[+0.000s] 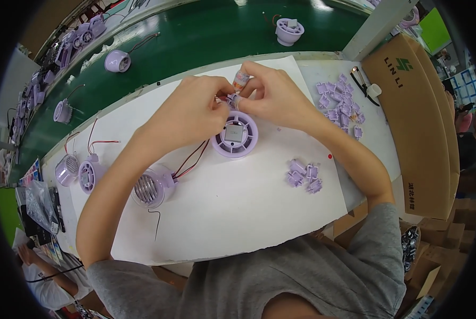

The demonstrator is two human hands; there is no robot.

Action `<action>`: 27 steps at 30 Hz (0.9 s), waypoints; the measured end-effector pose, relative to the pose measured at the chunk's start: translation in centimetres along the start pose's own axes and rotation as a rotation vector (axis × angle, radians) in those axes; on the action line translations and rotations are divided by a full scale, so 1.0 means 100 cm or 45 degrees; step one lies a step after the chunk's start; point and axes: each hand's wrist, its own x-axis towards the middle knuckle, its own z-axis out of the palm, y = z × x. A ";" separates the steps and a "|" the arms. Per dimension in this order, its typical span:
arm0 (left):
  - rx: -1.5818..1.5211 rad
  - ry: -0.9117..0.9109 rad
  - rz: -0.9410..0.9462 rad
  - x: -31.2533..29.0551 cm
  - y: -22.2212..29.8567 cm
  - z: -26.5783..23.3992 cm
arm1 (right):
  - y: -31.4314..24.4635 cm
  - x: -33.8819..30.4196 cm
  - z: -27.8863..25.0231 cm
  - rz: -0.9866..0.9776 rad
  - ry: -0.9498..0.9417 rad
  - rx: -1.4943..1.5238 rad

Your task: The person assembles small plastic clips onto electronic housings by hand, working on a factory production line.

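Observation:
At the top edge of a round lilac fan housing point(234, 134), both my hands meet in a pinch. My left hand point(193, 109) is closed on a small lilac plastic bracket point(232, 99). The fingers of my right hand point(275, 95) press the same bracket from the other side; a patterned wrap point(241, 80) covers one finger. Fingertips hide part of the bracket, so I cannot tell how it sits against the housing. A grey square plate lies at the housing's centre. Red and dark wires point(193, 158) come out below my left wrist.
Loose lilac brackets point(303, 176) lie on the white sheet point(232, 223), with a larger pile point(340, 103) beyond my right forearm. More wired fan units point(152, 189) stand at left. A green conveyor belt point(195, 40) crosses behind; a tall cardboard box point(416, 127) borders the right.

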 end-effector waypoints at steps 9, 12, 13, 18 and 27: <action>0.024 0.025 0.048 -0.004 -0.007 -0.001 | 0.007 0.000 -0.002 -0.129 -0.065 0.006; -0.046 0.151 0.022 -0.010 -0.013 0.004 | 0.009 -0.002 -0.006 -0.259 -0.112 0.054; -0.093 0.215 0.014 -0.013 -0.016 0.007 | 0.010 -0.003 -0.007 -0.334 -0.108 0.040; -0.232 0.392 0.041 -0.016 -0.024 0.024 | 0.021 -0.008 0.000 -0.849 0.224 -0.886; -0.527 0.353 -0.134 -0.014 -0.025 0.027 | 0.023 -0.004 0.006 -1.228 0.490 -1.107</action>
